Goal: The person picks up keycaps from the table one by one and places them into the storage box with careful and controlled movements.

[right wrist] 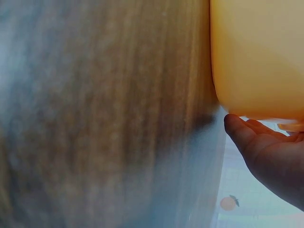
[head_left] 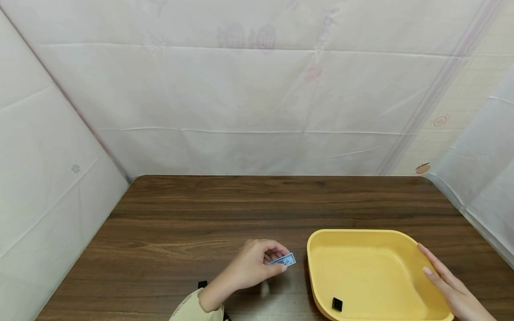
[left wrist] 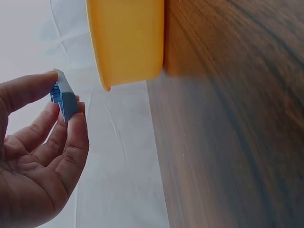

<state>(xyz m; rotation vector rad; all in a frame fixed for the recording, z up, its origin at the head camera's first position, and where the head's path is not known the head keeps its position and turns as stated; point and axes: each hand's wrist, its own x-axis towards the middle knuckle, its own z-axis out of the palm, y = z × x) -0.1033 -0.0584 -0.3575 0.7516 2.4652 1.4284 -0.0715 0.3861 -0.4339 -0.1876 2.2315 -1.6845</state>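
Note:
Between thumb and fingers, my left hand (head_left: 253, 264) pinches a small light-blue plastic piece (head_left: 284, 260) above the table, just left of a yellow tray (head_left: 363, 230). Seen from the left wrist, the blue piece (left wrist: 68, 97) is a thin block with a ribbed side; its exact kind cannot be told. At the tray's right side, my right hand (head_left: 449, 283) touches the rim and outer wall with fairly straight fingers. Inside the tray, near its front left, lies a small black square piece (head_left: 337, 304).
Another small black piece (head_left: 202, 284) lies on the dark wooden table (head_left: 180, 223), partly behind the left forearm. Something dark shows by the left cuff at the bottom edge. Pale printed sheets (head_left: 249, 98) hang behind the table and at both sides.

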